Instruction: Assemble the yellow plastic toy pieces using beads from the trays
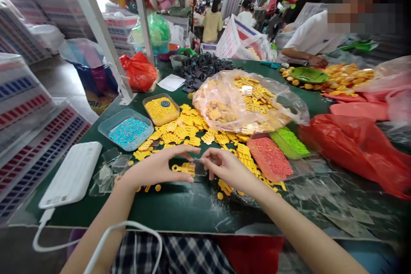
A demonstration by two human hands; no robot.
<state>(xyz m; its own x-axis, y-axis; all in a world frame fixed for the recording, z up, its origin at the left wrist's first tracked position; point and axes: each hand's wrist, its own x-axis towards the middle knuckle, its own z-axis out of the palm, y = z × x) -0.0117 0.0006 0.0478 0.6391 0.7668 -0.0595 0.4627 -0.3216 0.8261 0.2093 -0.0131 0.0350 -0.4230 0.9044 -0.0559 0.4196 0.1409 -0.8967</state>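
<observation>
Near the front of the green table [154, 212], my left hand [160, 167] curves around a yellow plastic piece [183, 168], its thumb and fingers apart on either side of it. Whether the piece is held or lies on the table is hard to tell. Just to the right, my right hand [221, 163] has its thumb and forefinger pinched near a small clear piece [201, 167]. Loose yellow pieces [180, 130] are heaped behind both hands. A tray of red beads [269, 157] stands to the right of my right hand.
Trays of blue beads [130, 132] and yellow beads [160, 109] stand at the left, green beads [290, 141] at the right. A white power bank [71, 173] with a cable lies left. Behind are a plastic bag [224, 102] and black parts [205, 68]. A person [311, 36] works at the back right.
</observation>
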